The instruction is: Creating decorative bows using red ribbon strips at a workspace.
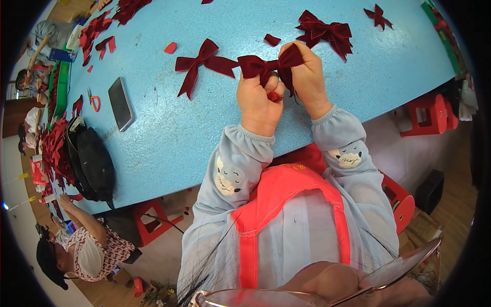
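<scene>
1. The left hand [258,105] and right hand [309,77] are both closed on one dark red velvet bow [274,65], each pinching a side loop, so the bow spans the gap between them just above the table [169,148]. A small red piece [274,96] shows at the left hand's curled fingers.
2. Just left of the hands, a second velvet bow [204,61] lies flat with its two tails spread.
3. Just beyond the hands sits a dark red fabric scrap [272,40]; beyond the right hand, several bows lie heaped in a cluster [332,36].
4. Farther left than the second bow, a brighter red scrap [171,48] rests on the blue surface.
5. Well left of the left hand lies a smartphone [120,104] with a dark screen, and past it a pair of orange-handled scissors [95,102].
6. Far beyond the right hand, to its right, is a lone bow [378,18].
7. Farther left and nearer the wearer than the phone, a black fabric bag [94,163] stands beside a pile of red ribbon [57,151].
8. Farthest from the hands, a green tray [60,89] lines the left side, and a co-worker [94,245] in a black cap sits at lower left.
</scene>
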Tool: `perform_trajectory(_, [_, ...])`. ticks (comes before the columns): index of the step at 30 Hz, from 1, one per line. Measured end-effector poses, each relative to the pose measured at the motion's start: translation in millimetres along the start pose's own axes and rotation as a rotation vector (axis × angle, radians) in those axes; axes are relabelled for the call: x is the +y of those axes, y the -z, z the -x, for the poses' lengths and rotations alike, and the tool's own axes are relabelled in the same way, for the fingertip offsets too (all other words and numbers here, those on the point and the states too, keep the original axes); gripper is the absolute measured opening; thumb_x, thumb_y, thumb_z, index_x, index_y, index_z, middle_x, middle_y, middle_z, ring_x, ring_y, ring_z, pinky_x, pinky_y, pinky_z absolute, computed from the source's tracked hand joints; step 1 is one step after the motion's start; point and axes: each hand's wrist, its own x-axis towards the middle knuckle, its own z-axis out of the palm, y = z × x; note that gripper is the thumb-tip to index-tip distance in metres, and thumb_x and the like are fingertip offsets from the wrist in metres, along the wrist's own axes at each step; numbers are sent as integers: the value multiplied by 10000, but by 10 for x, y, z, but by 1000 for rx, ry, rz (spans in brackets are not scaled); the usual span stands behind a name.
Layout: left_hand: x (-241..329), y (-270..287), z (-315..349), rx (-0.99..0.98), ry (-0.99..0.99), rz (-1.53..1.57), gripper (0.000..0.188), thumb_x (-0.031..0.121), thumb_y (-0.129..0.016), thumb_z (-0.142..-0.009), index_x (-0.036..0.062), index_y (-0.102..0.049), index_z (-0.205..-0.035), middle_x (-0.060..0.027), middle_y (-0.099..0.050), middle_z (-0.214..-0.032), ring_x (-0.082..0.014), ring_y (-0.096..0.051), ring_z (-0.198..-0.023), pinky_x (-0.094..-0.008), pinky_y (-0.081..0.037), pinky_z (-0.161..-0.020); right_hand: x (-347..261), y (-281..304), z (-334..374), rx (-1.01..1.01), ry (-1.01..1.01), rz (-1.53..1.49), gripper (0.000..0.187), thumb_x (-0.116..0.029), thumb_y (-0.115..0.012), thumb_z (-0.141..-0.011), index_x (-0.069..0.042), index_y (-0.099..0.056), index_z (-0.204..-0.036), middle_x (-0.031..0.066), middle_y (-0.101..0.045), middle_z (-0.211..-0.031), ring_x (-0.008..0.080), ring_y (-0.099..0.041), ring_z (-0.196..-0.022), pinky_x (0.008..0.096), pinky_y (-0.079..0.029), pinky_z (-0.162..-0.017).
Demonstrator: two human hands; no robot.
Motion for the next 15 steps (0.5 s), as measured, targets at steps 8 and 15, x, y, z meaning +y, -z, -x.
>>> perform_trajectory(8, [-22, 15, -12, 2, -15, 16, 137, 147, -463, -926, 124, -432, -795, 24, -428, -652, -74, -288, -470, -229, -225, -405, 35, -28, 3, 33, 39, 4, 105, -73, -495, -875, -25, -585, -848, -27, -545, -710, 32, -456, -651, 199, -385, -557])
perform_trajectory(15, [1, -112, 73, -38, 56, -217, 126, 180, -480, -916, 87, -485, -831, 10, -465, -680, -61, -310, -474, -214, -240, -413, 47, 81, -50, -27, -44, -76, 118, -74, -474, -884, -42, -578, -838, -36, -546, -739, 26, -439, -650, 188, -364, -548])
